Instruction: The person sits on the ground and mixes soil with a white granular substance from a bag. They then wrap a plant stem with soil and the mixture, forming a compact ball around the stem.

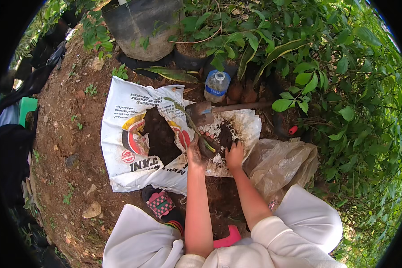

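Observation:
My left hand (196,153), smeared with soil, grips a long green plant cutting (191,123). A dark lump (211,150), perhaps soil or a small black bag, sits around the cutting's lower end by my palm. Beside it, my right hand (235,156) reaches into dark soil (226,134) mixed with pale flakes on a white sheet (252,125). My right fingertips are partly hidden there, so their grasp is unclear. Just beyond lies a trowel, its blade (198,114) near the cutting and its handle (241,106) pointing right. To the left, a torn white sack (117,117) exposes potting soil (158,137).
A plastic bottle (217,87) with a blue label stands behind the trowel. Crumpled clear plastic (281,164) lies at right, near dense leafy shrubs (348,110). A large dark planter (144,31) rises at the back. Stones (92,210) dot the bare ground at left.

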A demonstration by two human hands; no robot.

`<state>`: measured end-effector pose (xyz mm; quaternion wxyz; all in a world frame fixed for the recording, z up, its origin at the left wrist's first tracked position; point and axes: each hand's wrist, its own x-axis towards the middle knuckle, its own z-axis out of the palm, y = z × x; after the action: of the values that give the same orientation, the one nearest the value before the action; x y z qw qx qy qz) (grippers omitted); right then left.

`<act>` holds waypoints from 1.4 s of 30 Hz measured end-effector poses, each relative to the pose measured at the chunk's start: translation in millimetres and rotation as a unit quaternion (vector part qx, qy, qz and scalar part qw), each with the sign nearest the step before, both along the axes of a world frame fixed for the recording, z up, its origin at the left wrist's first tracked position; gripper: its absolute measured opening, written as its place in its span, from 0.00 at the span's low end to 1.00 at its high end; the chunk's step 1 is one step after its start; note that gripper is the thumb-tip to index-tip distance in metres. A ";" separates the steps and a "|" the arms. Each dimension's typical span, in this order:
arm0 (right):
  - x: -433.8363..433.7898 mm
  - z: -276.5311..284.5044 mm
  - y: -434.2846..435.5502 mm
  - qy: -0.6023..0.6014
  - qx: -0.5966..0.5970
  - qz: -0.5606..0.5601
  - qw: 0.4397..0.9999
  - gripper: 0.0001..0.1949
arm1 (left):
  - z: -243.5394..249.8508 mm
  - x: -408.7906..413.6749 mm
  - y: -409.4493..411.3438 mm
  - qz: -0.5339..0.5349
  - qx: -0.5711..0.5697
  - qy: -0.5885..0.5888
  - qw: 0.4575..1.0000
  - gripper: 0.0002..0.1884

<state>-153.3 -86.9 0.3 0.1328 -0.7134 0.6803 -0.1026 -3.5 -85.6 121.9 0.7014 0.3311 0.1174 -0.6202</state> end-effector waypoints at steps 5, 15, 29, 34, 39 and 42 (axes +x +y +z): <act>-4.4 -1.5 -13.5 -0.077 0.028 -0.048 0.996 0.16 | -1.3 3.9 1.9 0.006 -0.001 0.010 1.000 0.10; -10.7 2.8 -38.6 -0.448 0.171 -0.273 0.834 0.28 | -18.7 0.9 3.8 -0.009 0.015 0.037 0.999 0.11; -0.5 31.1 -46.0 0.076 0.319 -0.022 0.945 0.31 | -16.0 3.1 5.4 -0.008 -0.018 0.032 0.999 0.12; 30.8 25.9 -5.5 0.078 0.241 -0.011 0.967 0.31 | -26.2 4.6 8.6 -0.015 -0.036 0.016 0.999 0.12; 22.6 -9.1 19.4 0.091 0.067 0.053 0.992 0.19 | -29.8 3.1 7.9 -0.011 -0.023 0.033 0.999 0.12; 9.6 -15.6 15.2 0.037 0.047 0.077 0.995 0.15 | -31.2 4.2 7.6 -0.019 -0.038 0.046 0.998 0.12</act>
<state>-143.7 -71.7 -15.2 0.1486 -0.7601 0.6316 -0.0338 0.7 -78.0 90.7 0.6951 0.2775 0.1199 -0.6522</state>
